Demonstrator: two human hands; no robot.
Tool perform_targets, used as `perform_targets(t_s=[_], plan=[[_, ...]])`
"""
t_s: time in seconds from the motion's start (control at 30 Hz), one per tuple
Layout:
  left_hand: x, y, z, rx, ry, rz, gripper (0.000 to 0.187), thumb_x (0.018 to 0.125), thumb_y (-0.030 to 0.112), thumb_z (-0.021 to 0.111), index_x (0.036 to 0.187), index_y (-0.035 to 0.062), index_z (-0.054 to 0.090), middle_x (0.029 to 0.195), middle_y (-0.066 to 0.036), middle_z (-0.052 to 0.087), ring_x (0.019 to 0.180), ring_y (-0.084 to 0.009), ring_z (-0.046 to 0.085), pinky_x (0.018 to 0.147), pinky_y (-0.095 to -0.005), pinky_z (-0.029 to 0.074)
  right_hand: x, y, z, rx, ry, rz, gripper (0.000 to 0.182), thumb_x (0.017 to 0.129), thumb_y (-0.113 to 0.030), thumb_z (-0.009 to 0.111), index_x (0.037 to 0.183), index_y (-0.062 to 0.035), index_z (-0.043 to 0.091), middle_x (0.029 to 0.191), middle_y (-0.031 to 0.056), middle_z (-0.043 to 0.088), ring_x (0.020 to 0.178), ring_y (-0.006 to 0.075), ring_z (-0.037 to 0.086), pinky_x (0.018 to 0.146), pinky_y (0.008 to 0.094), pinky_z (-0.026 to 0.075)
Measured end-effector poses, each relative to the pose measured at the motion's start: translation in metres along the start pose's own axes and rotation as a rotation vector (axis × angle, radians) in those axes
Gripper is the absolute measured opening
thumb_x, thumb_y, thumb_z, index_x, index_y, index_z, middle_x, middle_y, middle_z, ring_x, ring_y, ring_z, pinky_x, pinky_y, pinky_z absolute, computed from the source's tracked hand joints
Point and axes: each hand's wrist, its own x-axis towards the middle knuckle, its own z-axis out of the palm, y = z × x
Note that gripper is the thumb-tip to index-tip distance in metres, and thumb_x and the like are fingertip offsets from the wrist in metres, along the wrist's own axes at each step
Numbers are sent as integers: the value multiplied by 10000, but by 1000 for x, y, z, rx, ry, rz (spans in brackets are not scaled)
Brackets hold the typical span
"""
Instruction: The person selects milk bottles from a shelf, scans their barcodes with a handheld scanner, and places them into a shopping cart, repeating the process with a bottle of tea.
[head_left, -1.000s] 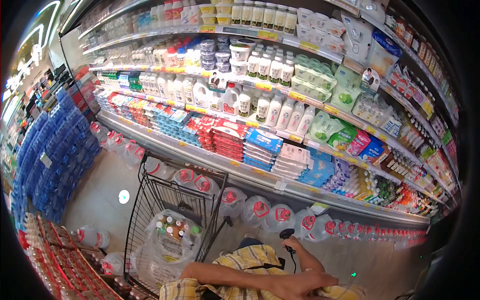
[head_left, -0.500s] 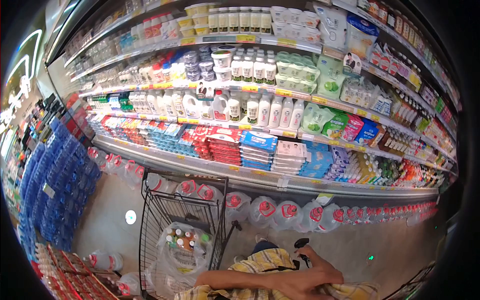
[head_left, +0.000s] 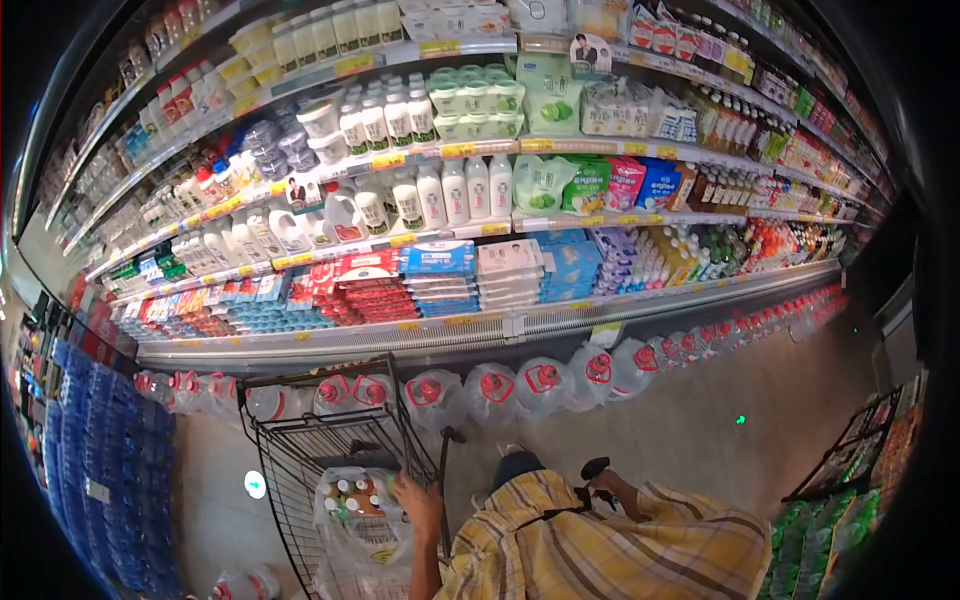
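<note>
My left hand [head_left: 415, 502] is over the right side of the black wire shopping cart [head_left: 268, 500], fingers extended toward a clear plastic bag [head_left: 330, 545]. Its fingertips overlap a green spot at the bag's edge and look slightly blurred. Several bottles with white caps [head_left: 352, 494] stand upright inside the bag. Close in front of my yellow plaid shirt [head_left: 560, 540], my right hand [head_left: 612, 488] is closed around a black handle-like object [head_left: 595, 467]. The lower part of that object is hidden by the fingers.
Large clear water jugs [head_left: 493, 388] with red handles line the floor below the dairy shelves [head_left: 450, 190]. Blue-wrapped bottle stacks [head_left: 100, 480] rise at left. Green bottles [head_left: 825, 540] stand at lower right beside a dark rack [head_left: 850, 445].
My left hand has moved from my right forearm leftward to the cart and bag. The view has turned right, so the shelves and jugs appear shifted left.
</note>
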Motion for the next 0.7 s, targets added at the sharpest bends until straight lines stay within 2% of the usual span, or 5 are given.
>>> perform_targets(t_s=[0.13,0.17,0.27,0.53,0.7], plan=[[-47,-59,39,23,-16,-313,506,738,121,655,1162,-38,431,1058,-255,534,952,-427,531,753,-473,443,-22,-19,-2,85,-21,3,303,696,-93,739,942,47,629,843,121,670,660,195,657,593,315,530],[-54,-73,49,20,-17,-314,506,738,121,655,1162,-38,431,1058,-255,534,952,-427,531,753,-473,443,-10,-14,0,107,-11,-122,254,737,-95,710,844,118,622,739,163,652,618,212,655,542,330,512],[-61,-94,61,34,26,-275,355,802,135,609,1088,-43,496,966,-250,583,851,-412,572,704,-460,461,-5,-26,-7,18,-28,-233,256,737,-123,719,835,99,637,732,151,654,604,206,648,549,323,507],[-57,-95,55,55,-57,-365,336,864,290,560,1014,-1,631,756,-229,633,704,-414,609,610,-468,480,7,-37,-12,120,-59,-181,361,719,-148,742,888,126,578,799,157,629,637,205,648,560,322,506],[-58,-96,56,11,-47,-373,247,848,226,572,948,8,630,750,-244,627,714,-420,612,602,-487,464,4,-15,-11,113,-44,-221,274,738,-170,716,864,58,632,760,118,650,615,188,635,553,321,497]])
